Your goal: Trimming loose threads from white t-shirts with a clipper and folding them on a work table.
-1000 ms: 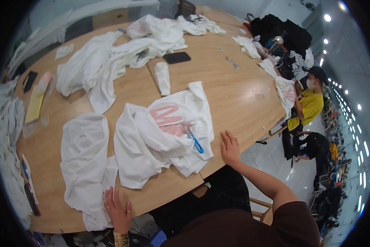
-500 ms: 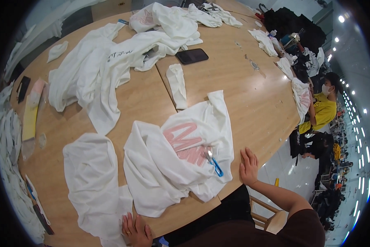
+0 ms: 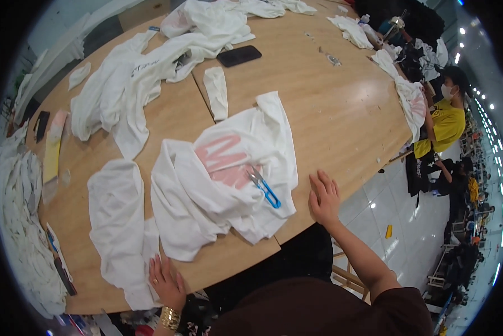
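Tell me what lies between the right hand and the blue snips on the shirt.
In the head view, only the white shirt's edge and a short strip of bare wooden table lie between the right hand and the blue snips.

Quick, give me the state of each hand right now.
Left hand: open, flat on the table edge, touching a white garment, holding nothing.
Right hand: open, flat on the table edge beside the white T-shirt, holding nothing.

The far end of the table [image 3: 341,112] is cut off by the top edge, the white garment pile [image 3: 218,17] with it. Small bits [image 3: 331,57] near the far right edge are too tiny to tell. Stacked cloth [image 3: 16,224] fades into the dark left rim.
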Demonstrator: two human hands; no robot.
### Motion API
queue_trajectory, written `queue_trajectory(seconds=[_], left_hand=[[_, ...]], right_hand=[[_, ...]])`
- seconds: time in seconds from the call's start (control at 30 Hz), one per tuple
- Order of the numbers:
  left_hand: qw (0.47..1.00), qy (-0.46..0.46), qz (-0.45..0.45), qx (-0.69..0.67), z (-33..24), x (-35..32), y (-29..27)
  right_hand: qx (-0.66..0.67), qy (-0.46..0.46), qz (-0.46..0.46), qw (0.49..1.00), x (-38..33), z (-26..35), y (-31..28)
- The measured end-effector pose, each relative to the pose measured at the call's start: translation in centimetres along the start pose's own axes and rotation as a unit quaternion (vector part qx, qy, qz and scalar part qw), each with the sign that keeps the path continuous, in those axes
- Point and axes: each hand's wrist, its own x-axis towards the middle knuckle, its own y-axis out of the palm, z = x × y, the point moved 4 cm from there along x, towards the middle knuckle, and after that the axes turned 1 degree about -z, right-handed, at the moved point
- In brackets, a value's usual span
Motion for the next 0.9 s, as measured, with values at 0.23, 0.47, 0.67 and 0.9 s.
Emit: queue_trajectory(seconds=[0.23,0.47,0.67,0.9], left_hand=[[0.993,-0.019,-0.089,-0.071,-0.2,-0.4,-0.1],[0.966,0.115,-0.158,-0.169,-9.7,5.2,-5.0],[0.94,0.042,-0.114,-0.318,-6.8,7.9,-6.0],[0.926,0.162,0.015,-0.341,-11.3,20.3,-6.8]], right_hand=[[0.252,0.045,0.046,0.966,2.1,4.2,-0.3],[0.223,-0.053,0.073,0.971,3.8,6.5,1.7],[0.443,0.17,0.202,0.857,3.1,4.4,-2.5],[0.355,0.084,0.273,0.89,4.9,11.3,2.5]])
